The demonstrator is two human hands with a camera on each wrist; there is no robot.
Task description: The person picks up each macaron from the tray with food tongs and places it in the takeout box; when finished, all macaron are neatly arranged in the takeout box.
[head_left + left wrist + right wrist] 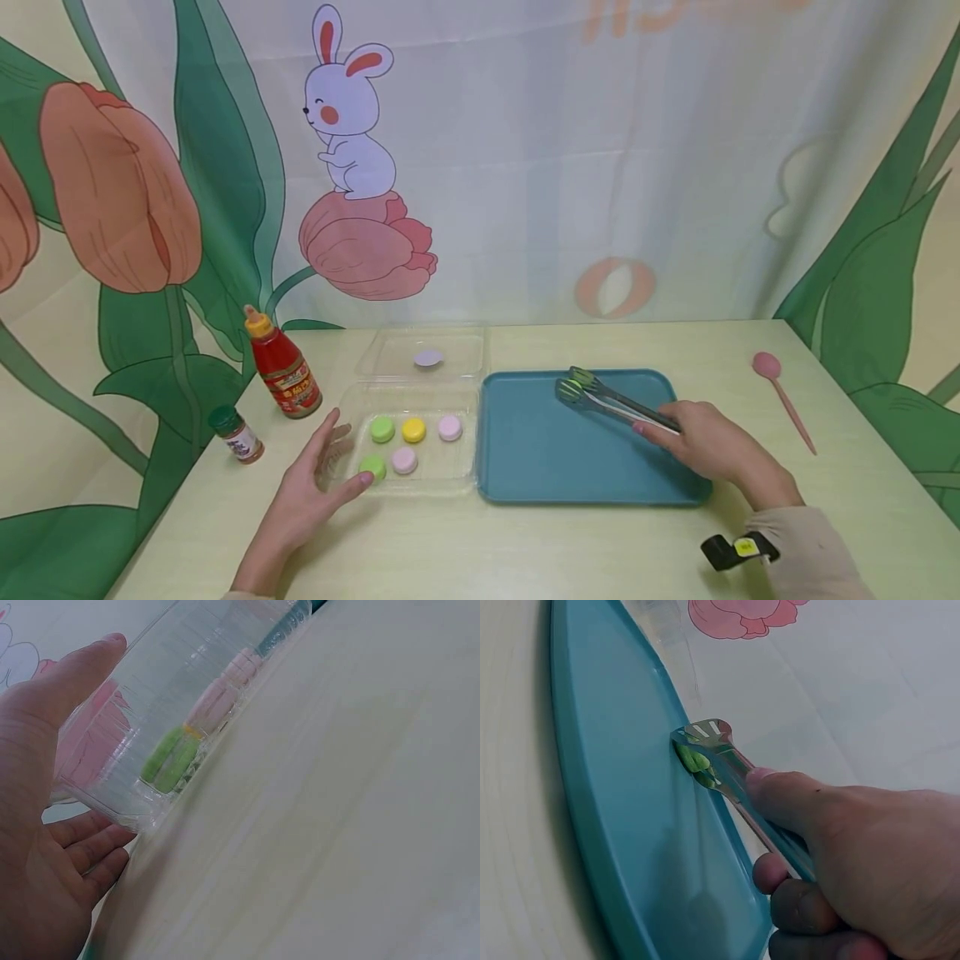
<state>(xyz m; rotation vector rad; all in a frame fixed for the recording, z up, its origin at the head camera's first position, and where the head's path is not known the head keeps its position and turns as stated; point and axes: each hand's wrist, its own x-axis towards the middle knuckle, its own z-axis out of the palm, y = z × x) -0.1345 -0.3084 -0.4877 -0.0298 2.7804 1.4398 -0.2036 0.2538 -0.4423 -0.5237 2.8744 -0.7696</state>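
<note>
My right hand [708,442] grips a pair of tongs [617,404] over the blue tray [525,467]. In the right wrist view a green macaron [693,759] sits between the tong heads, low over the tray's far side; whether it touches the tray I cannot tell. My left hand [307,487] is at the left end of a clear plastic box [450,485], its thumb by the front rim and its fingers spread along the side. Inside the box lie several macarons: a yellow one [413,430], green ones [382,429] and pink ones [450,427].
Behind the box lies its transparent lid [465,354], with a pale lilac oval on it. A red sauce bottle [288,375] and a green-capped spice jar [237,435] stand on the left. On the right lies a pink spoon [786,404]. A printed curtain [510,167] hangs behind the table.
</note>
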